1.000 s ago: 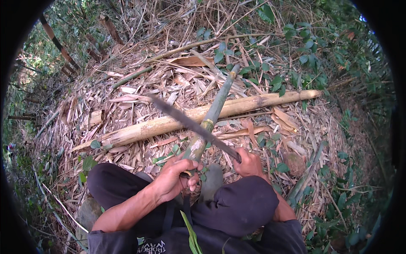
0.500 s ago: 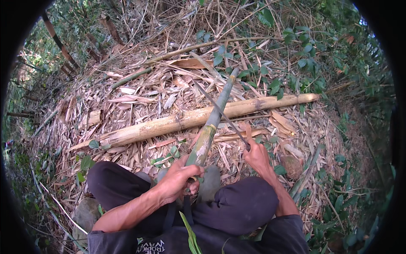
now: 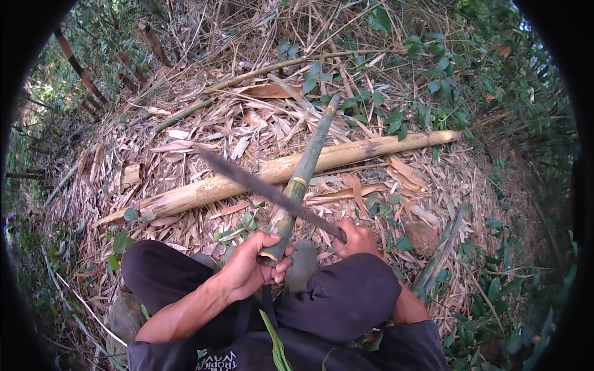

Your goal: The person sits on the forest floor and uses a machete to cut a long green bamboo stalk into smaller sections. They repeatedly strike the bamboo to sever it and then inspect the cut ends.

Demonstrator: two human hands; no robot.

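Observation:
My left hand (image 3: 254, 262) wraps round the near end of a green bamboo pole (image 3: 307, 162), whose hollow cut mouth faces me. From there the pole slants away to the upper right, resting across a thick yellowish bamboo log (image 3: 216, 188) on the ground. In my right hand (image 3: 355, 242), beside my right knee, is the handle of a machete (image 3: 263, 188). Its long dark blade points to the upper left and passes over the green pole, slightly blurred. Whether blade and pole touch, I cannot tell.
Dry bamboo sheaths and chips (image 3: 179, 157) litter the ground. A thin bamboo stick (image 3: 260, 75) lies farther off. Cut stalks (image 3: 73, 55) stand at the far left, leafy plants (image 3: 442, 68) at the far right. A stone (image 3: 125, 321) is by my left leg.
The machete blade has swung left and nearer, now lying lower across the pole. My right hand has moved left and closer to me. The pole's near end has turned so its opening shows.

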